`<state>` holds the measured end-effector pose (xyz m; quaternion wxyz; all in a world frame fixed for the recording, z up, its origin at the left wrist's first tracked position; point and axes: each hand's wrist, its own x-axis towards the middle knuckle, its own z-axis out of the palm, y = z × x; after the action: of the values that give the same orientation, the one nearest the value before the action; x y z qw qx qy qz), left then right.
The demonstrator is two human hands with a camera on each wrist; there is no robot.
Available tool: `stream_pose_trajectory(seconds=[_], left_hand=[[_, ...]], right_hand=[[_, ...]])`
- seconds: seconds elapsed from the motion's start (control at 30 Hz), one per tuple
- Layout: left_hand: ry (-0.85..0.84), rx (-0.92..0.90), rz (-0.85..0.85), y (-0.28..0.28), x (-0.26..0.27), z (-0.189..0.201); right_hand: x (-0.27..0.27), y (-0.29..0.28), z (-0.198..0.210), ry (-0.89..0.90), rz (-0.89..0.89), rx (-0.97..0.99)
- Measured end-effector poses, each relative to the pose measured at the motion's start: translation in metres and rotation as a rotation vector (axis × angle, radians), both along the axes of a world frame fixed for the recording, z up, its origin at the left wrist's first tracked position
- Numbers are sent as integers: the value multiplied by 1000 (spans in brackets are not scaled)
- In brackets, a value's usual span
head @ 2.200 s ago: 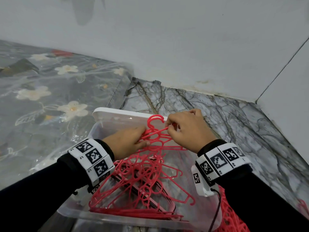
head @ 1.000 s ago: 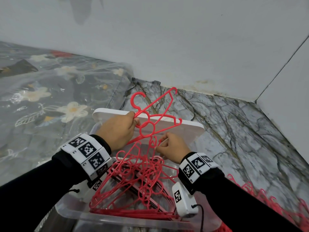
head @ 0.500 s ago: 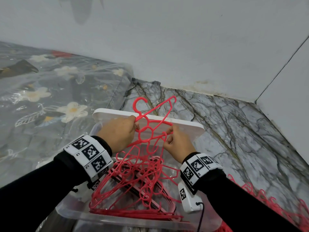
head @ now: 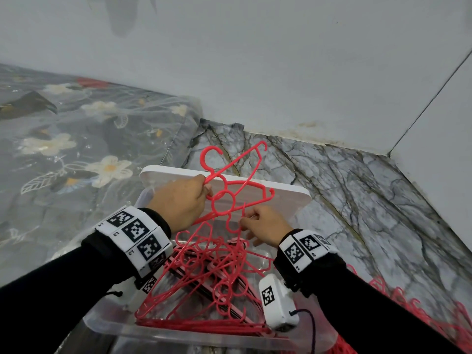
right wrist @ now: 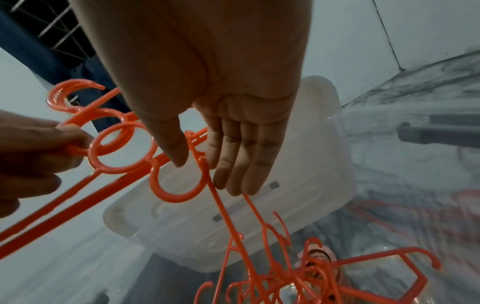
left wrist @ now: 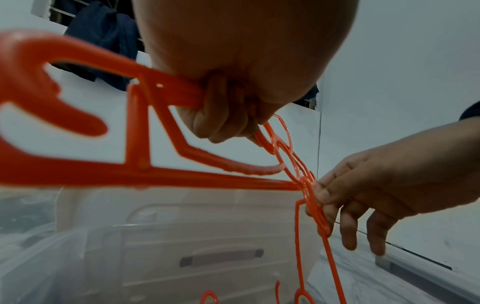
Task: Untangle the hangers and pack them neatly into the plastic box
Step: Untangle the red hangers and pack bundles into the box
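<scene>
The left hand (head: 182,201) is closed around the neck of a red hanger (head: 236,185), holding it lifted above the plastic box (head: 178,337); a second hanger may be stacked flat against it, though that is hard to tell. The right hand (head: 265,227), at about 4 o'clock from the left, pinches the hook of another hanger (right wrist: 179,185) between thumb and fingers where it is caught on the ring of the raised one. Judging by this, she or he is in the middle of unhooking a snag.

The task looks well under way but far from finished. A flat row of hangers (head: 204,325) already lies along the near side of the box, at 6 o'clock, fairly orderly. On top of it sits a loose tangle (head: 217,267) with hooks and arms crossing, which will need separating. More hangers (head: 419,310) lie in a heap on the floor outside the box, at about 4 o'clock, not yet packed.

The white lid (head: 293,194) leans behind the box at 12 o'clock. The floor (head: 357,200) is grey veined marble, meeting plain pale walls (head: 255,60) in a corner at 2 o'clock. At 10 o'clock lies a dark flowered cloth (head: 76,149) under a clear plastic cover.
</scene>
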<state>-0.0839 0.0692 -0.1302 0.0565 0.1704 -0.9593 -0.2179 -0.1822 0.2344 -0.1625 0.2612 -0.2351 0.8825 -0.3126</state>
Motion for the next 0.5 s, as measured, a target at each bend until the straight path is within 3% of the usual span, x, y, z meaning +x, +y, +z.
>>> stream_pose_trajectory(seconds=[0.2, 0.37, 0.5], left_hand=[[-27, -43, 17, -4, 0, 1], [-28, -25, 23, -3, 0, 0], [-11, -3, 19, 0, -2, 0]], right_hand=[[-3, 9, 6, 496, 127, 268], [1, 10, 8, 469, 122, 229], [-1, 9, 5, 609, 121, 276]])
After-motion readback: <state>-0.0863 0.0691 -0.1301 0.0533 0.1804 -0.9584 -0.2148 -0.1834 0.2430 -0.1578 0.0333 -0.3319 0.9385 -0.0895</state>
